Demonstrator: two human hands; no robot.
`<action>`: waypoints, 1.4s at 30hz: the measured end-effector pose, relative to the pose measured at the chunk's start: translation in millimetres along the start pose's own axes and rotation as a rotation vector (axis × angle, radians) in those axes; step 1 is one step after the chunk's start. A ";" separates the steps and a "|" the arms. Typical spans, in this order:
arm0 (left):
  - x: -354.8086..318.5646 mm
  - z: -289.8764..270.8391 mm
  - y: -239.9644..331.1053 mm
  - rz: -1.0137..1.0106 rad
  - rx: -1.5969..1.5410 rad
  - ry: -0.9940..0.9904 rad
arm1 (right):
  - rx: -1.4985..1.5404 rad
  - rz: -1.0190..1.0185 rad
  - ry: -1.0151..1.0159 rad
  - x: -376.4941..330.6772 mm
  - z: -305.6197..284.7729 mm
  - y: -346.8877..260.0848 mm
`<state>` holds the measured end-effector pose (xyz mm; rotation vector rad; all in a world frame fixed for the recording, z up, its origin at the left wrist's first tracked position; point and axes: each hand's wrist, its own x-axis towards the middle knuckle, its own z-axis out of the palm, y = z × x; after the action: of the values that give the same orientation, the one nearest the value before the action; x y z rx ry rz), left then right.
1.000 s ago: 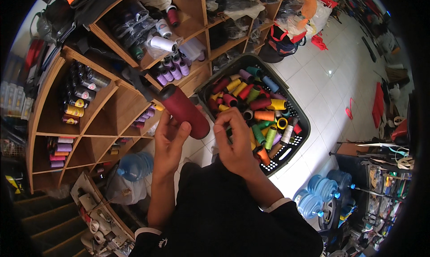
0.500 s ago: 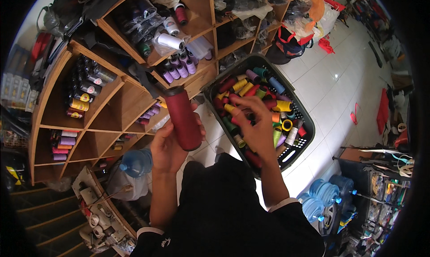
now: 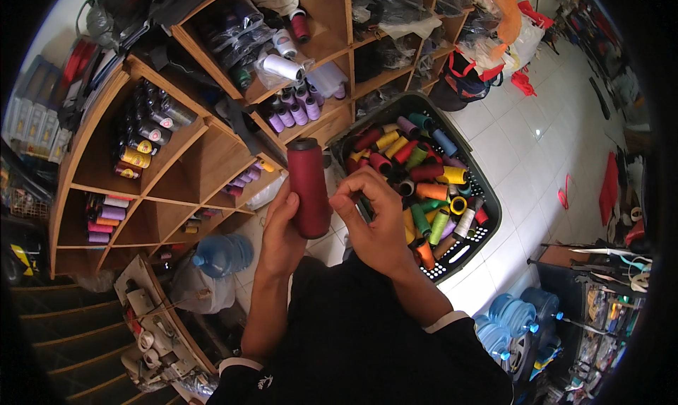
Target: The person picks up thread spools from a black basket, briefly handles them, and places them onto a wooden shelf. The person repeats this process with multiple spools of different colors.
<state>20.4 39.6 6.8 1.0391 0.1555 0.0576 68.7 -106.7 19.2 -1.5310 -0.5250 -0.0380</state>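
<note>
A large dark red spool of thread [image 3: 308, 189] stands almost upright in my left hand [image 3: 277, 228], fingers wrapped round it. Its black top end faces up. Close beside the spool is my right hand [image 3: 374, 225], thumb and forefinger drawn together in a pinch. Whether a thread end is between those fingertips is too small to see. Behind my right hand, a dark green plastic basket [image 3: 497, 206] on the floor holds many loose thread spools, among them a yellow spool [image 3: 458, 205], an orange spool [image 3: 431, 191] and a blue spool [image 3: 444, 142].
Wooden shelves [image 3: 185, 181] with compartments of spools stand to the left, with purple spools [image 3: 296, 114] in one. A blue water jug [image 3: 223, 254] sits below them. More water jugs [image 3: 512, 313] are at the lower right. Bags [image 3: 487, 59] lie on the tiled floor beyond.
My right hand has moved out from over the basket, leftward and nearer to me, to beside the red spool. The spool has shifted slightly right and stands straighter.
</note>
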 end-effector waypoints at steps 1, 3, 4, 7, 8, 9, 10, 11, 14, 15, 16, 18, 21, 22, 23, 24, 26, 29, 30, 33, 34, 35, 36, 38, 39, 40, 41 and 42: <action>-0.3 -0.3 -0.5 -0.002 -0.009 0.008 | -0.017 -0.012 -0.023 -0.1 0.2 -1.4; -0.4 2.5 -0.1 -0.010 -0.026 0.039 | -0.015 -0.018 -0.059 -0.6 0.8 -2.0; -0.5 6.8 1.3 -0.020 -0.036 0.059 | -0.016 -0.017 -0.073 -1.3 1.0 -2.6; -0.8 6.3 2.4 -0.022 -0.028 0.060 | -0.010 0.009 -0.085 -2.5 1.4 -5.6; -0.7 5.3 2.0 -0.019 -0.020 0.050 | -0.044 -0.012 -0.092 -2.5 0.3 -6.9; -0.1 5.2 0.7 0.011 0.023 0.064 | -0.078 -0.034 -0.099 -2.4 -1.6 -8.4; 0.9 5.3 -1.0 0.042 0.068 0.080 | -0.109 -0.057 -0.107 -2.2 -2.5 -9.7; 1.6 5.5 -2.6 0.074 0.113 0.096 | -0.125 -0.080 -0.116 -2.2 -2.7 -11.9; 2.0 6.6 -5.9 0.169 0.244 0.142 | -0.147 -0.111 -0.133 -2.1 -2.3 -16.1; 2.0 4.7 -5.7 0.150 0.143 0.125 | -0.137 -0.097 -0.134 -0.2 -1.4 -15.7; 2.3 1.8 -4.8 0.128 0.042 0.104 | -0.130 -0.082 -0.132 1.6 -1.4 -15.3; 1.5 -1.1 -2.0 0.093 -0.093 0.051 | -0.111 0.004 -0.140 4.9 -2.3 -11.1; -0.8 -2.7 3.3 0.070 -0.153 -0.014 | -0.058 0.021 -0.165 8.5 1.5 -2.7; 0.5 -3.4 4.7 0.072 -0.148 -0.017 | -0.033 0.011 -0.172 9.1 3.5 -0.2; 1.2 -3.8 6.2 0.073 -0.142 -0.020 | -0.025 0.011 -0.161 9.2 4.6 1.5; 0.5 -3.5 9.1 0.054 -0.155 -0.023 | -0.016 0.012 -0.150 9.2 5.5 2.9; -1.7 -3.4 15.6 0.030 -0.184 -0.028 | 0.018 0.013 -0.141 9.1 8.9 5.8; -3.7 -9.1 8.5 0.118 0.033 0.013 | 0.151 0.050 -0.084 6.0 15.8 10.9; -3.5 -12.4 8.0 0.109 0.029 -0.033 | 0.234 0.075 -0.031 4.3 19.5 13.0; -3.3 -16.7 9.8 0.084 0.015 -0.110 | 0.473 0.186 -0.018 3.9 18.0 21.6; -3.4 -12.7 10.7 0.074 0.005 -0.096 | 0.550 0.231 -0.039 4.3 16.9 23.3; -3.2 -9.3 11.1 0.064 -0.004 -0.083 | 0.586 0.268 -0.037 4.4 17.0 23.0; -2.7 -6.8 10.7 0.056 -0.013 -0.071 | 0.622 0.305 -0.035 4.5 17.2 22.2; -0.5 -2.6 9.9 0.037 -0.034 -0.050 | 0.659 0.345 -0.039 4.5 16.1 23.0; -0.3 -3.5 9.8 0.029 -0.061 -0.045 | 0.661 0.347 -0.045 3.9 15.4 25.8; -0.8 -5.4 9.3 0.021 -0.087 -0.039 | 0.664 0.349 -0.053 3.3 14.8 27.8; -1.1 -6.2 8.9 0.014 -0.113 -0.034 | 0.683 0.361 -0.056 2.8 14.5 28.4; -1.0 -5.7 8.7 0.020 -0.092 -0.035 | 0.701 0.374 -0.059 2.2 14.2 28.7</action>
<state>18.7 48.7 11.5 0.9493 0.1096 0.0636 76.3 -90.7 -7.7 -0.9188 -0.2458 0.4388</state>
